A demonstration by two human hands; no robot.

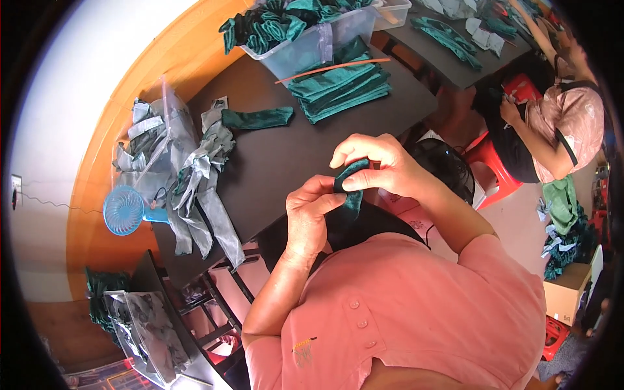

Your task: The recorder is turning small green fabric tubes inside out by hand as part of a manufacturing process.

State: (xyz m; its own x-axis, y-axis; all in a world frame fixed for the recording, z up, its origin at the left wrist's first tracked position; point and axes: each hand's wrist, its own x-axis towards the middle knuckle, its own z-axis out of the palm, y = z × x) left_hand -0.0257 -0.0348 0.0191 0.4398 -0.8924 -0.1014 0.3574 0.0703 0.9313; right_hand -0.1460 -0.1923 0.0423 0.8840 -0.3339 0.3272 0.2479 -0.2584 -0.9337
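Left hand (307, 211) and right hand (383, 169) come together on one narrow strip of dark green velvet (351, 203), both gripping it. The left pinches its side between thumb and fingertips; the right has its thumb laid against the upper part, fingers curving over from beyond. Bent at the top, the strip hangs downward in front of the person's pink shirt (416, 312), near the close edge of the dark surface (279, 153).

Farther back on that surface lies a stack of green velvet pieces (341, 94), a thin orange-brown stick (331, 69) across it. Behind stands a clear plastic bin (299, 57) heaped with green bundles (276, 26). Leftward, a single green piece (260, 118) touches a tangle of grey strips (207, 172), some drooping over the edge; a small blue fan (123, 210) sits beside them. At right, another person (562, 127) sits on a red stool (494, 172).
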